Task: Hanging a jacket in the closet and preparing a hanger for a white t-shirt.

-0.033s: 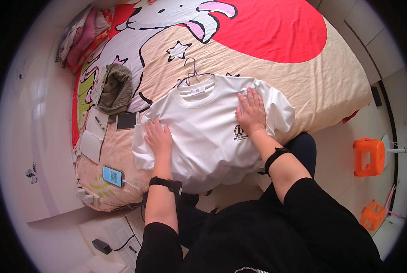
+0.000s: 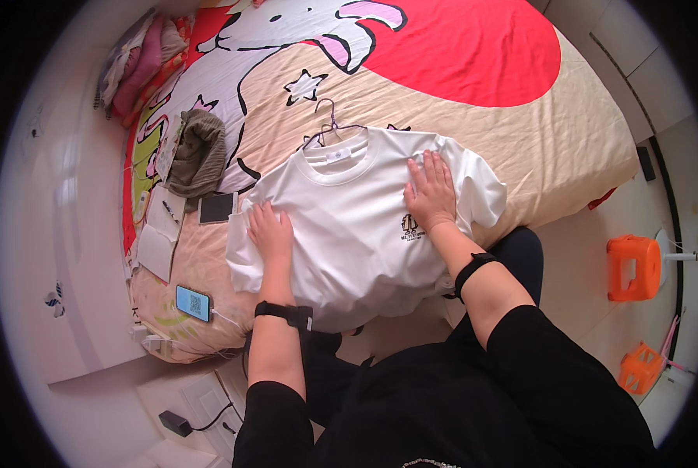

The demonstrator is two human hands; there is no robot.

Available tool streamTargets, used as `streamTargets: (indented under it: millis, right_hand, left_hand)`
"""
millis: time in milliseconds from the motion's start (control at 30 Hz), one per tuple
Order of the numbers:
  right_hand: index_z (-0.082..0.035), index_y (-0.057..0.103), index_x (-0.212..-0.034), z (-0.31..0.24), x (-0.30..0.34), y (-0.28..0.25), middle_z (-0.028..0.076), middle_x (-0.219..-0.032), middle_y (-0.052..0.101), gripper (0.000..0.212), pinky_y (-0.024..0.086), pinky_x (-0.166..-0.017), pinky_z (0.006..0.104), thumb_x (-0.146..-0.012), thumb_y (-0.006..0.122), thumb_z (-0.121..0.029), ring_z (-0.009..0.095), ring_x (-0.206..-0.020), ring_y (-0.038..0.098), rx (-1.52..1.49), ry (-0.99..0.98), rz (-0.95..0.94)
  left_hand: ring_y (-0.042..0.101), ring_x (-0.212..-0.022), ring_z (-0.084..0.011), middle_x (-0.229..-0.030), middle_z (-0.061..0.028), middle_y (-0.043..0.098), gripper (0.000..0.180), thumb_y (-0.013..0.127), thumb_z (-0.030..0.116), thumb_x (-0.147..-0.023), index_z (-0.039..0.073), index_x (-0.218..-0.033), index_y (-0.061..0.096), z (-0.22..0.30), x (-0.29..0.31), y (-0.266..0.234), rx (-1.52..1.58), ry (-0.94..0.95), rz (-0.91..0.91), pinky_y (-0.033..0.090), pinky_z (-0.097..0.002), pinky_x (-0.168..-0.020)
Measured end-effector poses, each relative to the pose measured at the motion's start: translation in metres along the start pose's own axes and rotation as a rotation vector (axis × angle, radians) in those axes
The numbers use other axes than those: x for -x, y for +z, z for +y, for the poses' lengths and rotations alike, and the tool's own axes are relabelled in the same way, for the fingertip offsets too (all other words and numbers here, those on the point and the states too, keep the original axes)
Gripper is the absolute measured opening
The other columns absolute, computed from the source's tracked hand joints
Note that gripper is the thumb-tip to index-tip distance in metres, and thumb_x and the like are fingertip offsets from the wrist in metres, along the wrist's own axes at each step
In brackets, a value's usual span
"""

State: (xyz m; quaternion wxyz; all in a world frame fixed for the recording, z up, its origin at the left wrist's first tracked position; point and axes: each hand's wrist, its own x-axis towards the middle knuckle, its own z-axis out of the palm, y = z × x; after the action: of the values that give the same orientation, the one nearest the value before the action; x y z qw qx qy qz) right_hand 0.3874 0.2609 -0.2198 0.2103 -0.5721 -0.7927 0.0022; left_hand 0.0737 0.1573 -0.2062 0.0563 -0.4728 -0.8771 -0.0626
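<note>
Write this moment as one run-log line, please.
Left hand: flat on white T-shirt | right hand: flat on T-shirt | hanger: hook beyond collar | T-shirt: mostly on bed

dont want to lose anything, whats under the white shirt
A sheet shows around the upper part of the white shirt, and a hanger pokes out of its neck. The hanger's ends and anything else beneath the shirt are covered and can't be seen.
</note>
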Motion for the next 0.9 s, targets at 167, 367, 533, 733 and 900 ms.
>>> streamTargets:
  millis: [167,367,533,733,900]
  right_hand:
    - [-0.015,0.053,-0.128,0.013,-0.011,0.012,0.015,-0.143,0.038,0.048,0.020,-0.114,0.0415,-0.083,0.050,-0.031,0.029,-0.136,0.030,-0.020,-0.007,0.057]
    - [-0.015,0.055,-0.126,0.022,-0.016,0.024,0.015,-0.141,0.041,0.046,0.021,-0.113,0.0421,-0.082,0.050,-0.030,0.029,-0.134,0.032,-0.047,-0.003,0.089]
    - [-0.015,0.056,-0.123,0.025,-0.016,0.025,0.015,-0.139,0.042,0.045,0.022,-0.113,0.0419,-0.081,0.051,-0.030,0.029,-0.134,0.033,-0.049,-0.010,0.108]
    - [-0.015,0.057,-0.120,0.022,-0.015,0.021,0.014,-0.138,0.043,0.042,0.022,-0.113,0.0419,-0.080,0.052,-0.029,0.028,-0.133,0.034,-0.072,-0.018,0.113]
    - [-0.014,0.057,-0.117,0.014,0.000,0.000,0.014,-0.139,0.042,0.039,0.020,-0.114,0.0412,-0.082,0.051,-0.029,0.027,-0.134,0.033,-0.080,0.010,0.077]
  left_hand:
    - [0.049,-0.115,-0.0354,-0.120,-0.0157,0.056,0.049,0.060,0.035,-0.080,0.003,-0.117,0.054,0.060,-0.077,0.002,0.384,0.076,0.029,0.038,-0.0437,-0.099]
    - [0.047,-0.120,-0.0322,-0.119,-0.0139,0.057,0.054,0.063,0.041,-0.075,0.006,-0.116,0.055,0.128,-0.109,0.010,0.118,-0.059,-0.221,0.039,-0.0442,-0.099]
    - [0.047,-0.120,-0.0307,-0.123,-0.0134,0.057,0.044,0.060,0.031,-0.078,0.009,-0.115,0.056,0.127,-0.096,0.013,0.033,0.000,-0.142,0.039,-0.0454,-0.098]
    - [0.060,-0.098,-0.0370,-0.101,-0.0202,0.065,0.033,0.048,0.018,-0.079,0.008,-0.106,0.063,0.088,-0.069,-0.005,0.144,0.024,-0.144,0.045,-0.0462,-0.085]
    - [0.062,-0.090,-0.0367,-0.095,-0.0213,0.066,0.031,0.052,0.013,-0.078,0.004,-0.106,0.062,0.062,0.006,-0.046,0.372,0.058,-0.062,0.043,-0.0450,-0.087]
